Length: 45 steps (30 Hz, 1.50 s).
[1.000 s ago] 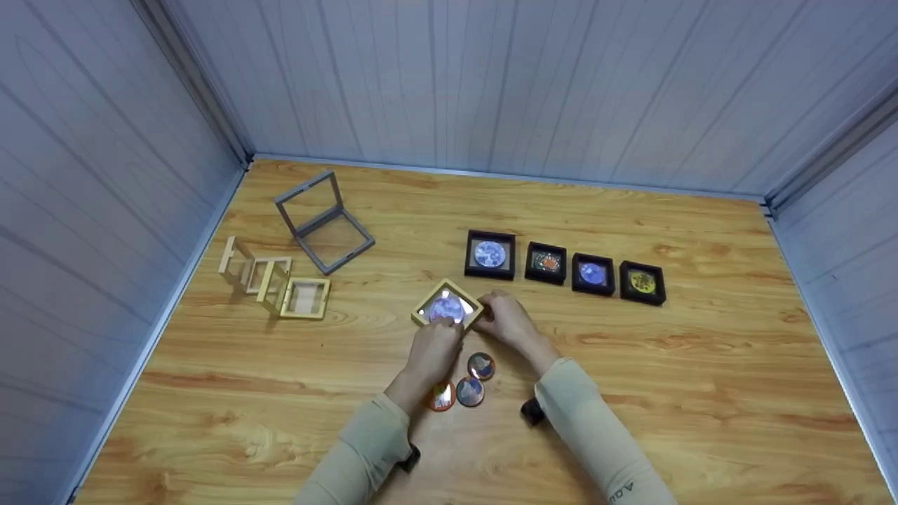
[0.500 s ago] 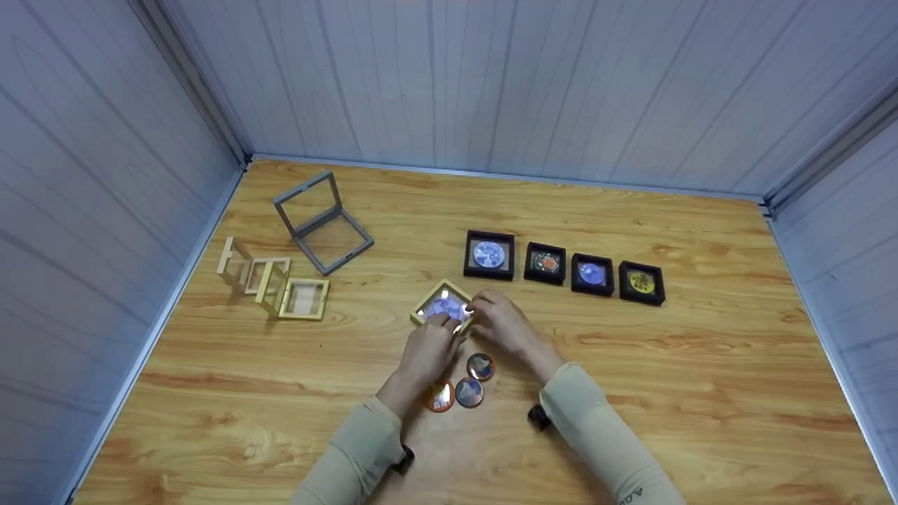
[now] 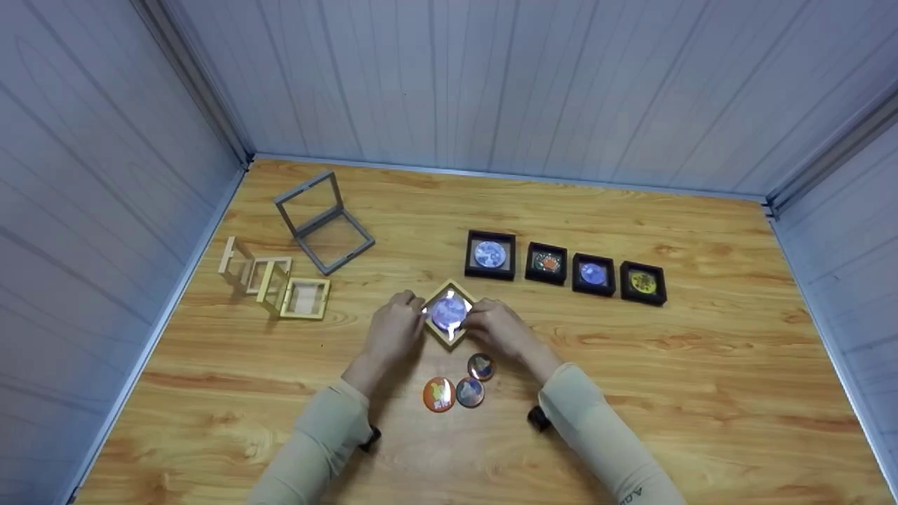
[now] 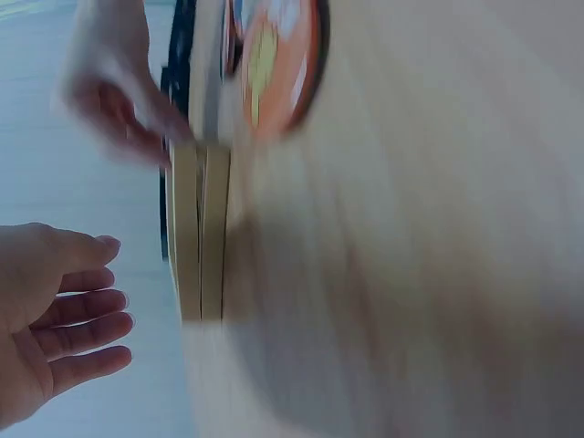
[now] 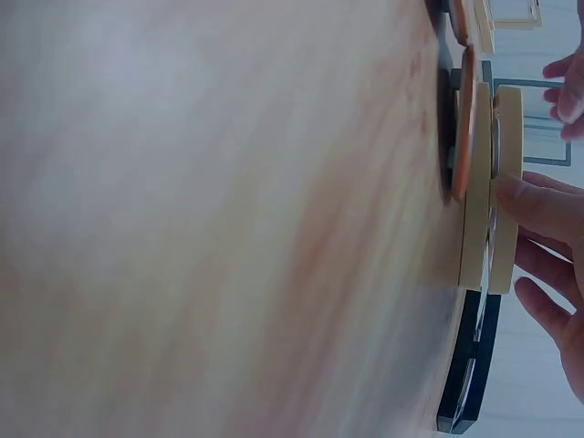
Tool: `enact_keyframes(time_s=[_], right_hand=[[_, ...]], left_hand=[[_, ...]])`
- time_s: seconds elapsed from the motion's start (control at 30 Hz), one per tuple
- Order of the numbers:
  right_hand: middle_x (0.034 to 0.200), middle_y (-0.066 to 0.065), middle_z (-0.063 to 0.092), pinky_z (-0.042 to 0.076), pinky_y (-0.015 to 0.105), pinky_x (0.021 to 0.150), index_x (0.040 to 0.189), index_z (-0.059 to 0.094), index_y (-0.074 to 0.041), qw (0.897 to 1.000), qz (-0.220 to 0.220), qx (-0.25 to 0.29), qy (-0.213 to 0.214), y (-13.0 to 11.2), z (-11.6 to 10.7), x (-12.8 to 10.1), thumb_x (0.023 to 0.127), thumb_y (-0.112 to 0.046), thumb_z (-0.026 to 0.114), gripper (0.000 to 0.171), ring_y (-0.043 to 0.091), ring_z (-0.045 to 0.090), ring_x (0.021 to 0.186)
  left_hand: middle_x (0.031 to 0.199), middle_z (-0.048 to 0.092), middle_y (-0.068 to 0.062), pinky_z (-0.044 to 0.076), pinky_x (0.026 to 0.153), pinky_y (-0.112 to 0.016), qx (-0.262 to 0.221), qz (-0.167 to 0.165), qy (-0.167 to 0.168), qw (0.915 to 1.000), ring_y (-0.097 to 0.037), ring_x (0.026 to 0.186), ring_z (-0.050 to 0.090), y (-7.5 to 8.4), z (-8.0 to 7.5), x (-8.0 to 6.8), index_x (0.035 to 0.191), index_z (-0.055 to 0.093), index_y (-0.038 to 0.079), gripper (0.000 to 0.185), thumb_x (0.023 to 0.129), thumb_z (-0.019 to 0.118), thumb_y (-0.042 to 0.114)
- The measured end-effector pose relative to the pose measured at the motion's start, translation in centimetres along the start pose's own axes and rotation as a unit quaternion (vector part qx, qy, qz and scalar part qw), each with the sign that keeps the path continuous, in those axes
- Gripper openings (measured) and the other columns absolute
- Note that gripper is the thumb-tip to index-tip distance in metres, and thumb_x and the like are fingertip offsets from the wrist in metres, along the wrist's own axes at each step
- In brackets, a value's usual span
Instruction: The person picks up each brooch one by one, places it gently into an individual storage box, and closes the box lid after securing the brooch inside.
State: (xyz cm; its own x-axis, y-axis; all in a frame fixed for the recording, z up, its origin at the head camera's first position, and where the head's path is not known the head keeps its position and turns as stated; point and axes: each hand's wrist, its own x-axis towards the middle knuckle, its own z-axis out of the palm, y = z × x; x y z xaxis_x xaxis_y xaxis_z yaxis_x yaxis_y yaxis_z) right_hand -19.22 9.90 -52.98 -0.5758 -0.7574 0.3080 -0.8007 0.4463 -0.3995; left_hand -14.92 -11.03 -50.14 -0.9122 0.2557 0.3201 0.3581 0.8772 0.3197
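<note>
A pale yellow display frame (image 3: pixel 438 337) lies turned like a diamond on the table, with a round purple-blue badge (image 3: pixel 447 312) behind its clear film. In the right wrist view a thin gap runs between the frame's two halves (image 5: pixel 504 260). My right hand (image 3: pixel 501 328) pinches its right corner, thumb (image 5: pixel 529 203) on the upper half. Off its left corner is my left hand (image 3: pixel 394 328), its fingers loosely spread and apart from the frame in the left wrist view. Just nearer to me lie three loose badges, one orange (image 3: pixel 439 394) and two dark (image 3: pixel 470 392).
Several black frames (image 3: pixel 468 256) with round badges stand in a row beyond my right hand. At the left, a grey frame (image 3: pixel 349 259), another yellow frame (image 3: pixel 303 315) and a pale cream one (image 3: pixel 226 258) sit with their lids raised. Panel walls border the table.
My left hand has drawn off the frame's near edge to its left side, uncovering the orange badge. The frame has turned slightly and shifted a little right. My right hand stays at its right corner.
</note>
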Motion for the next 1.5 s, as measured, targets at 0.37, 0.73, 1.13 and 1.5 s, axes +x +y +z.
enact_keyframes(time_s=[0.37,0.73,1.13,1.5], right_hand=[[0.085,0.003,0.063,0.046,0.029,0.075,0.086,0.071,-0.009,1.000,0.026,0.000,-0.006,-0.5,-0.5,-0.9,0.078,-0.010,0.066,0.009,0.016,0.055,0.081],[0.086,0.005,0.062,0.048,0.030,0.075,0.086,0.071,-0.009,0.994,0.107,-0.015,-0.023,-1.1,-1.8,-2.9,0.077,-0.009,0.066,0.010,0.018,0.057,0.082],[0.083,0.006,0.063,0.049,0.031,0.071,0.083,0.070,-0.006,0.992,0.127,-0.019,-0.008,-1.0,-3.1,-6.0,0.073,-0.006,0.069,0.010,0.019,0.058,0.078],[0.079,0.005,0.063,0.049,0.031,0.067,0.080,0.070,-0.007,0.991,0.129,-0.042,-0.003,-1.0,-4.5,-8.4,0.070,-0.005,0.071,0.010,0.019,0.059,0.073]], left_hand=[[0.085,0.054,-0.018,0.050,0.058,-0.039,0.076,-0.010,-0.010,0.9970,-0.030,0.077,0.054,-5.0,-3.0,2.1,0.093,0.059,-0.009,0.020,0.078,0.063,0.003],[0.092,0.051,-0.024,0.048,0.059,-0.041,0.149,-0.041,0.014,0.9878,-0.036,0.083,0.050,-9.7,-5.8,5.3,0.093,0.056,-0.014,0.015,0.080,0.053,-0.007],[0.122,0.031,-0.031,0.040,0.083,-0.050,0.143,-0.163,-0.032,0.9758,-0.042,0.116,0.030,-13.3,-9.1,7.8,0.123,0.032,-0.017,0.042,0.086,0.045,-0.004],[0.141,0.005,-0.029,0.026,0.094,-0.058,0.051,-0.256,-0.087,0.9614,-0.044,0.128,0.006,-15.8,-10.5,8.2,0.136,0.003,-0.011,0.068,0.087,0.046,0.006]])
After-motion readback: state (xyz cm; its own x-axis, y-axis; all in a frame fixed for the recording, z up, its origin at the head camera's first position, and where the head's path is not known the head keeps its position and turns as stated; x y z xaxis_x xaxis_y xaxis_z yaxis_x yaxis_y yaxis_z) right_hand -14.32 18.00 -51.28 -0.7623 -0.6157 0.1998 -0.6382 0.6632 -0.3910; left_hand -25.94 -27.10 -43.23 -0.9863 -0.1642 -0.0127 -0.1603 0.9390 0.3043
